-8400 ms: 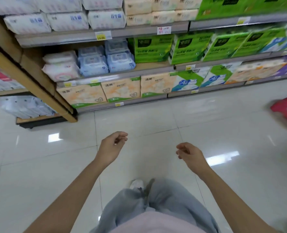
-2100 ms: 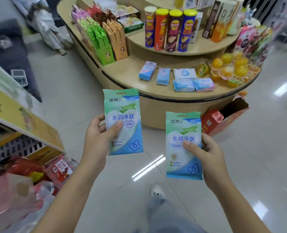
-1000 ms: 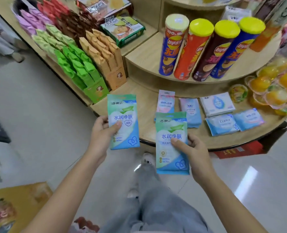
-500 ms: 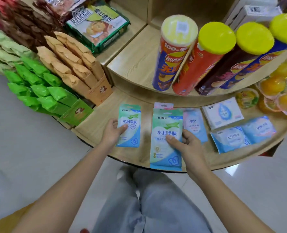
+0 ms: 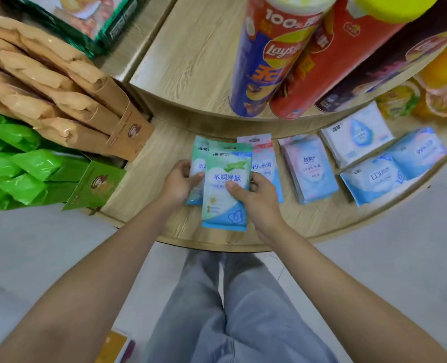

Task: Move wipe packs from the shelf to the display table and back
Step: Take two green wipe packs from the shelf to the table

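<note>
Two green-and-blue wipe packs overlap on the round wooden display table (image 5: pixel 309 221). My right hand (image 5: pixel 256 197) grips the upper wipe pack (image 5: pixel 226 205), thumb across its front, just above the table's front edge. My left hand (image 5: pixel 180 182) holds the lower wipe pack (image 5: pixel 197 161), which lies mostly hidden beneath the upper one. Both packs sit left of a pink-and-blue wipe pack (image 5: pixel 263 163) lying on the table.
More wipe packs (image 5: pixel 309 169) lie to the right on the lower tier. Tall crisp cans (image 5: pixel 267 64) stand on the upper tier. Brown snack boxes (image 5: pixel 60 100) and green snack boxes (image 5: pixel 33 174) crowd the left. Fruit cups (image 5: pixel 437 90) sit far right.
The camera has come closer to the table. My right hand has slid its pack left over the pack in my left hand, so the two now overlap.
</note>
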`<action>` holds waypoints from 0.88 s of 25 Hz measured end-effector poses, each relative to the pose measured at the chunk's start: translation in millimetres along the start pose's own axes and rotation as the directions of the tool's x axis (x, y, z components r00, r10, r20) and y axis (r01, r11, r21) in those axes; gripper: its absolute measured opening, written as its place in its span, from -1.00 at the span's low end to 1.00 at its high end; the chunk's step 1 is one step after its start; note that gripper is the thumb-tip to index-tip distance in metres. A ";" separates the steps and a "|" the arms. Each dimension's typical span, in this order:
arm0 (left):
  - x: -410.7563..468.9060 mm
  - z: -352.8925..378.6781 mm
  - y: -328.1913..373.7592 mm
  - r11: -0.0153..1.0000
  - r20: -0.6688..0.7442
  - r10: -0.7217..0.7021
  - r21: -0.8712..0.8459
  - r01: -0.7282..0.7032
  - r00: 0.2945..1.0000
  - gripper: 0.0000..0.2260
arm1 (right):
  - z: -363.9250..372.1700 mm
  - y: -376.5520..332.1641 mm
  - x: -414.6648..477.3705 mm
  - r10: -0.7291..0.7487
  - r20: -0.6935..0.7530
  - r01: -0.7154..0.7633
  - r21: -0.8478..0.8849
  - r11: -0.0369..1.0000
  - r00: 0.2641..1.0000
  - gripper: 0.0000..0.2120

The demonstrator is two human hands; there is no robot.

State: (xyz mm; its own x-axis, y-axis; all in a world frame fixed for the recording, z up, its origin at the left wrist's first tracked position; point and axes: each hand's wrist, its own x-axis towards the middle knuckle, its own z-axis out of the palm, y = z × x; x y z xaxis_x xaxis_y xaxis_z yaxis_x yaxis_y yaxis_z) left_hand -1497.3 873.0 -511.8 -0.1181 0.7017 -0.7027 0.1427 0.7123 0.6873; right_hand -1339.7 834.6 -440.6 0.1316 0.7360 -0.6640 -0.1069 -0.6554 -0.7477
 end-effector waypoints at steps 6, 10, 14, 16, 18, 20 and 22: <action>3.5 -17.2 -0.7 0.955 0.010 0.105 0.279 -0.104 0.994 -0.75 | 36.5 19.5 44.6 0.002 -0.034 -0.006 -0.121 0.993 0.999 -0.78; 4.8 -28.8 -10.5 0.999 0.079 0.036 0.019 -0.037 0.996 -0.79 | 44.1 30.5 55.2 0.006 -0.109 -0.021 -0.139 0.990 0.994 -0.80; -3.8 -27.4 -7.2 0.997 0.163 0.058 -0.060 -0.049 0.985 -0.76 | 58.6 28.3 54.5 -0.126 -0.225 0.034 -0.376 0.926 0.966 -0.73; -5.5 -28.2 -9.9 0.995 0.182 0.093 -0.034 -0.089 0.979 -0.62 | 66.3 31.2 55.9 -0.210 -0.279 0.036 -0.519 0.854 0.937 -0.65; -2.9 -27.9 -11.4 0.996 0.164 0.086 -0.017 -0.084 0.983 -0.58 | 71.1 33.6 56.2 -0.222 -0.299 0.002 -0.592 0.806 0.928 -0.60; -0.3 -25.9 -12.0 0.996 0.126 0.082 0.009 -0.084 0.989 -0.56 | 73.1 33.5 55.5 -0.178 -0.316 -0.032 -0.559 0.829 0.932 -0.60; 1.0 -24.4 -14.1 0.996 0.091 0.091 0.007 -0.091 0.992 -0.55 | 73.6 33.6 56.0 -0.133 -0.341 -0.036 -0.446 0.894 0.930 -0.61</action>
State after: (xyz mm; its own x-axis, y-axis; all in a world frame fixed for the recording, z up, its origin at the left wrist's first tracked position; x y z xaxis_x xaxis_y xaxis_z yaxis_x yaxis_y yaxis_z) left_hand -1523.5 864.1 -517.7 -0.0144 0.7586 -0.6514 0.1593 0.6449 0.7475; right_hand -1408.4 866.3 -503.5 0.4732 0.7144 -0.5156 0.3393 -0.6878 -0.6417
